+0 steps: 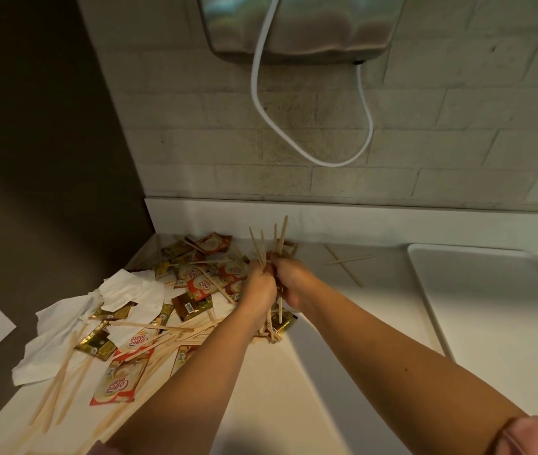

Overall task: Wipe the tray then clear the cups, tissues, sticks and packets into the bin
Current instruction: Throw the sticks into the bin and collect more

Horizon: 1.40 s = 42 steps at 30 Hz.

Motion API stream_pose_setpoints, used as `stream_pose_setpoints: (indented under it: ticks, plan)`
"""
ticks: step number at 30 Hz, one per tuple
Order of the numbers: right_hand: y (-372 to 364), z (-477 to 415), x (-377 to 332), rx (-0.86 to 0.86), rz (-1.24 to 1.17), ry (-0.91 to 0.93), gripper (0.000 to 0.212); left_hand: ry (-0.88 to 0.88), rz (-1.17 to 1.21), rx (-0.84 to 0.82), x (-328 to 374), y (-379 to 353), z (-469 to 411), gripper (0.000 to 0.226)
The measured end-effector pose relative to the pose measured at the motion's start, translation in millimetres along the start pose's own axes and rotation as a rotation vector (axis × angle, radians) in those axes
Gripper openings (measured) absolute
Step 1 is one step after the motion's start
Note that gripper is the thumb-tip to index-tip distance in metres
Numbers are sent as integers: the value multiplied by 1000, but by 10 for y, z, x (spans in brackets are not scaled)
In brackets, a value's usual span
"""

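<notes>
Sticks (269, 244) stand bunched in my left hand (261, 285) and right hand (294, 280), both curled round them above the counter (326, 372) litter; the tray (491, 307) looks wiped, while packets (202, 285), tissues (129, 290) and loose sticks (346, 264) remain uncleared.

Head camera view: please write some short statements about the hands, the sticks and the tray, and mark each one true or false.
1. The left hand and the right hand grip a bundle of sticks. True.
2. The tray lies left of the hands. False: it lies to their right.
3. White tissues lie at the left of the litter, beside packets. True.
4. Every loose stick is in the litter pile. False: two crossed sticks lie apart, between the hands and the tray.
</notes>
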State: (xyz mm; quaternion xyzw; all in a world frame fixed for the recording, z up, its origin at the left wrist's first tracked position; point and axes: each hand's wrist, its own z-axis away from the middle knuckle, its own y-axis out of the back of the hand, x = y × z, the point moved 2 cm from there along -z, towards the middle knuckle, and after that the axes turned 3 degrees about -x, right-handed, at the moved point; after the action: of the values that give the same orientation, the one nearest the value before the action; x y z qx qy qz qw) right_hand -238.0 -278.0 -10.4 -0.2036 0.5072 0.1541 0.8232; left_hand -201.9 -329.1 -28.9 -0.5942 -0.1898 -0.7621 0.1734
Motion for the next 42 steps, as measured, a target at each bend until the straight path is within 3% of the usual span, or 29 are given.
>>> stream_pose_setpoints:
  ticks: [7,10,16,18,20,22,24,29,33,38,42]
  plan:
    - [24,-51,-21,-27,56,-43,34,55,-28,-69,-33,-31,-40,35]
    - [66,-59,-42,-68,119,-45,35,49,-5,-128,-25,-13,-37,26]
    - [289,-167,-137,-146,353,110,39,100,129,-152,-67,112,-106,24]
    - [463,-263,-206,-51,484,209,38,119,139,-130,-70,189,-122,21]
    - [710,-419,-257,146,805,287,34,116,124,-111,-84,262,-141,17]
    - [946,-540,-248,289,1128,252,40,109,118,-94,-88,315,-151,17]
    - [1113,-561,-222,376,1304,193,43,105,133,-77,-100,352,-171,19]
    - [1296,-577,-116,483,1572,90,34,100,183,-65,-84,409,-177,20]
    - [1253,-580,-102,497,1738,139,30,79,177,-56,-87,417,-155,22]
    - [1141,-561,-60,376,1796,81,34,71,190,-37,-115,404,-154,21]
    - [1055,-565,-37,290,1605,10,38,64,198,-33,-103,415,-134,21]
